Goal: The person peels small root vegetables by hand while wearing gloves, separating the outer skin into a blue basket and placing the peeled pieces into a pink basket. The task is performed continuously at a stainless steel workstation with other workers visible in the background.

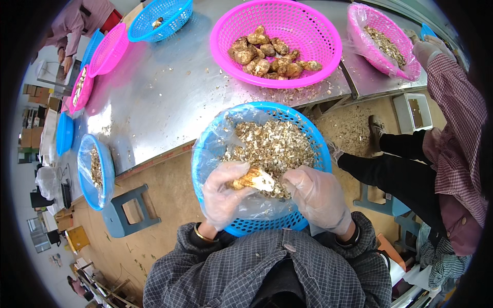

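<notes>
Over a blue plastic basket [321, 154] lined with clear film, my left hand [224, 192], in a clear glove, holds a brown mushroom [254, 180] whose right part is peeled white. Just right of its white end is my right hand [317, 194], also gloved, with its fingers curled; whether it holds a small tool or scrap is hidden. Small brown and white peelings [273, 144] fill much of the basket beneath both hands. Beyond it, a large pink basket [333, 50] on the metal table holds several brown, unpeeled-looking mushrooms [256, 57].
The metal table [169, 96] bears scattered scraps. At the right, a co-worker's gloved hands [427, 50] are beside a pink lined basket [375, 63] of peelings. Blue and pink baskets stand along the left side, near a blue-grey stool [115, 217]. Another person [77, 23] is at the upper left.
</notes>
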A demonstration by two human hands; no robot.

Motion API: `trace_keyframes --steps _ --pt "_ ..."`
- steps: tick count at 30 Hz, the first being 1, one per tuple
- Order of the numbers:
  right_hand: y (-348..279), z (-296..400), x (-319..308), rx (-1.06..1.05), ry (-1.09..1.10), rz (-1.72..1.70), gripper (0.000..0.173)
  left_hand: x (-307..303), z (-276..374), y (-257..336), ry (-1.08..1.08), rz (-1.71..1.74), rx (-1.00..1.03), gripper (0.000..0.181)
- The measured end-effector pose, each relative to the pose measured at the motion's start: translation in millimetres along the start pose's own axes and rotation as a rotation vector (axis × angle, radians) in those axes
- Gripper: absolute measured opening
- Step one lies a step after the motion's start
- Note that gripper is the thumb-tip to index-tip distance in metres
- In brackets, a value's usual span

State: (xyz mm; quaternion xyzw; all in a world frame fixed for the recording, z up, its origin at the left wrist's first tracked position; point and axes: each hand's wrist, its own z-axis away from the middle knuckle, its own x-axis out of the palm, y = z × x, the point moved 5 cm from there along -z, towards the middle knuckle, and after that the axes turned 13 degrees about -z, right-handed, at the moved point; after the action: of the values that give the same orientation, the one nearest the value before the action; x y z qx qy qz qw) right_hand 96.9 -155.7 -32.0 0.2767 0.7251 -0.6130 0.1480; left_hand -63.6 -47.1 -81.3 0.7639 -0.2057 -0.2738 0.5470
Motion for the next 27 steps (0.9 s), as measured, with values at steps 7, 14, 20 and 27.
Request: trace_keyframes --steps 7,14,20,27 --pt "-15.8 -15.9 -10.3 -0.132 -0.108 0.237 0.044 -0.1 -16.2 -19.5 -0.202 0.261 -0.129 0.042" --pt "-23.5 -20.6 -13.1 -0.150 -0.120 0.468 0.049 -0.3 -23.5 -6.9 -0.226 0.189 -0.047 0.037" --pt "-21.2 -22.8 -12.5 -0.152 -0.176 0.385 0.044 -2.1 -36.8 18.6 -0.249 -0.287 0.164 0.045" --pt "-19.8 -21.4 -15.5 -0.119 -0.250 0.397 0.038 -1.5 -43.2 18.9 -0.226 -0.304 0.243 0.046"
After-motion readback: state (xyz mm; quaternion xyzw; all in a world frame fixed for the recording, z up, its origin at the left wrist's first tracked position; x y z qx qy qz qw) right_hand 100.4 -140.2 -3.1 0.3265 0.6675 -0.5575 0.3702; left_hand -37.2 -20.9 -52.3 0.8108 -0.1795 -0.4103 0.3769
